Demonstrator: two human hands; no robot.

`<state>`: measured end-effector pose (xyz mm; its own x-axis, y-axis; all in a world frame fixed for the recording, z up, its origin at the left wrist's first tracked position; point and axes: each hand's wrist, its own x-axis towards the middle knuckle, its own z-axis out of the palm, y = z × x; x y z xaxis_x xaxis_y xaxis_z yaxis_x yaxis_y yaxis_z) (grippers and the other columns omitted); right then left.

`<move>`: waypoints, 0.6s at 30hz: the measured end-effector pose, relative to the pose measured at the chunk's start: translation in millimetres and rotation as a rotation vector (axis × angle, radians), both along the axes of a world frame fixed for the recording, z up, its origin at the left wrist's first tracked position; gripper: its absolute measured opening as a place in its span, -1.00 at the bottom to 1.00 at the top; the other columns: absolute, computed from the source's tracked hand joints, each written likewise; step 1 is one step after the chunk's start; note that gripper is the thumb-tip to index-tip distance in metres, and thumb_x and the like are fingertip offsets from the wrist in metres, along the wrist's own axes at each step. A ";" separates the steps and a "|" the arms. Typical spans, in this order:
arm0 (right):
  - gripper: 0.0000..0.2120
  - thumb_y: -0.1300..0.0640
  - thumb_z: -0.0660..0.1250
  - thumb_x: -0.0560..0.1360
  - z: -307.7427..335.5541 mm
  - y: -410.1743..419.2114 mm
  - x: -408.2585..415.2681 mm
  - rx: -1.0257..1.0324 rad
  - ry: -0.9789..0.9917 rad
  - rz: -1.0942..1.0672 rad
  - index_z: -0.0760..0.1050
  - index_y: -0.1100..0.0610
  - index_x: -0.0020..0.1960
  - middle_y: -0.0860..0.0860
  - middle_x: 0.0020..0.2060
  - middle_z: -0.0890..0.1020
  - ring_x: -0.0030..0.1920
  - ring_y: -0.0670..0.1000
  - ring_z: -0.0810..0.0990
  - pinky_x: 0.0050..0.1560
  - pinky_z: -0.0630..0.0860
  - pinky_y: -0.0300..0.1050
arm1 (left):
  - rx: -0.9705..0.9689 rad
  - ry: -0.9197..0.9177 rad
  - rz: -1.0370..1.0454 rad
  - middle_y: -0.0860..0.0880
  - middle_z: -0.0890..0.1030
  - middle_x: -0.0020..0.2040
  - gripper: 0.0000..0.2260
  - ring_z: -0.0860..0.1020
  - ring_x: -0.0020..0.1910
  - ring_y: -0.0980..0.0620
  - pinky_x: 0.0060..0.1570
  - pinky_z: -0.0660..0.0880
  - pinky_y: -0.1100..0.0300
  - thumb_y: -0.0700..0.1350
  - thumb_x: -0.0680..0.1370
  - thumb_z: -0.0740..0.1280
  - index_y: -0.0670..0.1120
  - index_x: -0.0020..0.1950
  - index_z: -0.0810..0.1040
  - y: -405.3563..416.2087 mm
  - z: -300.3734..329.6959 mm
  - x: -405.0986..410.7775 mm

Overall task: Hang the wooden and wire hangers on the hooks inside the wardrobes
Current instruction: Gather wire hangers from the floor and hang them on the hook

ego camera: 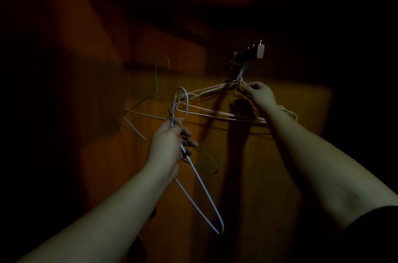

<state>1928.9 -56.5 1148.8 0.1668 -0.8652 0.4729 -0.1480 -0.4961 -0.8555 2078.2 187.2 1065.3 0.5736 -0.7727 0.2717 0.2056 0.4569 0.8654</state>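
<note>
- Gripped in left hand (167, 146): white wire hanger (200, 189) and green wire hanger (159, 81), held low, left of centre, clear of the hook.
- Pinched by right hand (259, 93): necks of pale wire hangers (215, 112), hung from hook rack (251, 52) on dim wardrobe wall (301, 155).

Darkness swallows most of the wardrobe (269, 176); its top and sides fade to black. The hook rack (249, 53) is too dim to count its hooks, or the pale wire hangers (215, 112) bunched below. The left hand (168, 150) hides where the green hanger (206, 159) and white hanger (202, 185) cross.
</note>
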 end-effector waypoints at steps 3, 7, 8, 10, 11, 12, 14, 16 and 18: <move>-0.82 0.01 0.36 0.55 -2.9 -4.2 -1.3 -0.046 0.061 -0.038 0.51 0.10 0.05 -0.06 -0.16 0.58 -0.19 -0.09 0.55 -0.25 0.49 -0.23 | -0.005 -0.004 -0.006 -0.05 0.45 -0.29 -0.83 0.49 -0.53 0.03 -0.54 0.29 0.29 -0.13 0.69 0.12 -0.07 0.05 0.50 0.3 1.0 -2.1; -0.82 -0.01 0.38 0.53 -3.5 -9.7 -2.2 -0.051 0.073 -0.033 0.52 0.10 0.00 -0.04 -0.17 0.58 -0.19 -0.06 0.56 -0.23 0.50 -0.17 | -0.009 -0.003 -0.016 -0.06 0.46 -0.28 -0.83 0.49 -0.52 0.03 -0.55 0.29 0.28 -0.13 0.69 0.12 -0.08 0.09 0.51 0.1 1.5 -3.5; -0.81 0.00 0.39 0.53 -3.0 -10.1 -2.6 -0.049 0.084 -0.037 0.53 0.11 0.00 -0.03 -0.17 0.59 -0.15 -0.03 0.58 -0.16 0.52 -0.09 | -0.010 -0.003 -0.017 -0.06 0.46 -0.29 -0.83 0.49 -0.53 0.03 -0.55 0.29 0.28 -0.13 0.69 0.13 -0.08 0.08 0.51 0.0 1.4 -3.7; -0.79 0.02 0.39 0.53 -2.6 -12.9 -3.4 -0.035 0.101 -0.041 0.54 0.15 0.05 -0.01 -0.15 0.60 -0.08 0.04 0.61 -0.03 0.57 0.01 | -0.012 -0.006 -0.022 -0.06 0.46 -0.30 -0.84 0.49 -0.54 0.04 -0.56 0.30 0.29 -0.13 0.69 0.13 -0.07 0.06 0.50 -0.3 1.0 -4.2; -0.77 0.03 0.38 0.54 -2.9 -14.2 -3.7 -0.026 0.108 -0.042 0.54 0.16 0.09 -0.02 -0.15 0.61 -0.09 0.03 0.62 -0.03 0.58 0.01 | -0.010 -0.007 -0.024 -0.05 0.46 -0.30 -0.84 0.49 -0.54 0.04 -0.56 0.30 0.29 -0.13 0.69 0.13 -0.07 0.07 0.50 -0.2 0.7 -4.4; -0.76 0.04 0.37 0.54 -3.2 -14.5 -4.2 -0.020 0.114 -0.041 0.54 0.17 0.11 -0.03 -0.17 0.60 -0.13 -0.01 0.63 -0.10 0.57 -0.04 | -0.007 -0.004 -0.025 -0.05 0.46 -0.30 -0.84 0.49 -0.53 0.03 -0.55 0.30 0.28 -0.13 0.69 0.13 -0.07 0.07 0.50 0.0 0.2 -4.6; -0.77 0.05 0.36 0.55 -3.1 -15.0 -5.0 -0.011 0.122 -0.042 0.52 0.17 0.13 -0.04 -0.20 0.60 -0.24 -0.08 0.60 -0.24 0.52 -0.17 | 0.003 0.007 -0.025 -0.05 0.46 -0.31 -0.84 0.49 -0.53 0.02 -0.56 0.29 0.28 -0.14 0.68 0.13 -0.07 0.06 0.51 0.7 -0.7 -4.9; -0.77 0.05 0.37 0.55 -2.5 -19.8 -4.7 0.005 0.136 -0.052 0.52 0.16 0.12 -0.02 -0.19 0.62 -0.25 -0.07 0.61 -0.19 0.54 -0.15 | 0.013 0.016 -0.023 -0.04 0.47 -0.32 -0.83 0.50 -0.53 0.02 -0.57 0.29 0.28 -0.14 0.68 0.14 -0.07 0.04 0.51 0.5 -2.1 -5.3; -0.82 -0.01 0.39 0.52 -0.8 -24.5 -3.8 0.019 0.149 -0.078 0.53 0.08 0.03 0.00 -0.13 0.65 -0.15 -0.02 0.64 0.01 0.60 0.00 | 0.019 0.023 -0.020 -0.04 0.47 -0.33 -0.83 0.50 -0.54 0.03 -0.58 0.29 0.29 -0.15 0.68 0.14 -0.07 0.03 0.51 0.5 -2.9 -5.2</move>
<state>1925.1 -81.0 1148.0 0.1660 -0.8869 0.4311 -0.3116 -0.4619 -0.8304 2073.0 187.6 1062.4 0.5638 -0.7890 0.2442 0.2342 0.4362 0.8688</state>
